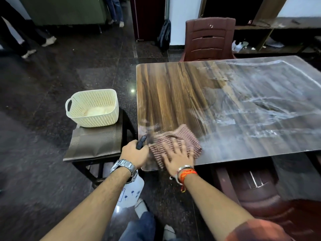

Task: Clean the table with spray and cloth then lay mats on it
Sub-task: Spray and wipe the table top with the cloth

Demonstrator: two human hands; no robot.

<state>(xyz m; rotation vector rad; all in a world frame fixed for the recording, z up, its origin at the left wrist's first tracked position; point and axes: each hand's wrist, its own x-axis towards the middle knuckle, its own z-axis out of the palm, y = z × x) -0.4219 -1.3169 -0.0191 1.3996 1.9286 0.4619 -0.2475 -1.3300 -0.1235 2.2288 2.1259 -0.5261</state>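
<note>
wipe step: right hand (178, 158) flat, fingers spread, pressing pink waffle-weave cloth (175, 145) on wet wood-grain worktop (173, 94); left hand (134, 153) grips white spray bottle (132, 193). next likely: wipe dry far-left patch.

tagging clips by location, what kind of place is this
Likely a dining or common room: a wood-grain table with a maroon plastic chair at its far side, a polished dark stone floor, and woven mats lying on a small stand beside it.
</note>
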